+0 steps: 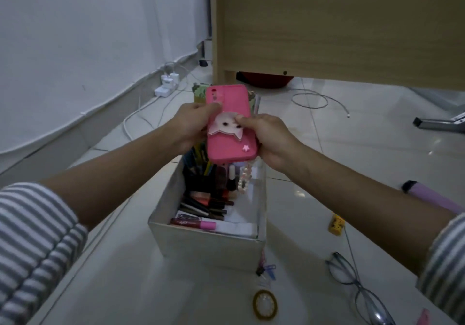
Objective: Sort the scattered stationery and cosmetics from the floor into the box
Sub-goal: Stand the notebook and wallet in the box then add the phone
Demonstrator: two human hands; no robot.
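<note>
I hold the pink phone case (227, 123) with both hands just above the far end of the box (206, 249). My left hand (191, 123) grips its left edge and my right hand (266, 135) its right edge, fingers (245, 120) curled round it. The box stands on a glossy white tiled floor (352, 148), with pens and cosmetics lying inside. Near it on the tiles lie glasses (357, 282), a gold ring (264, 304), paper clips (266, 270) and a small yellow block (336, 224). A white wall (88, 35) runs along the left, with a power strip (167, 84) at its foot. A wooden panel (327, 22) rises ahead, and a looped cable (310, 100) lies before it.
</note>
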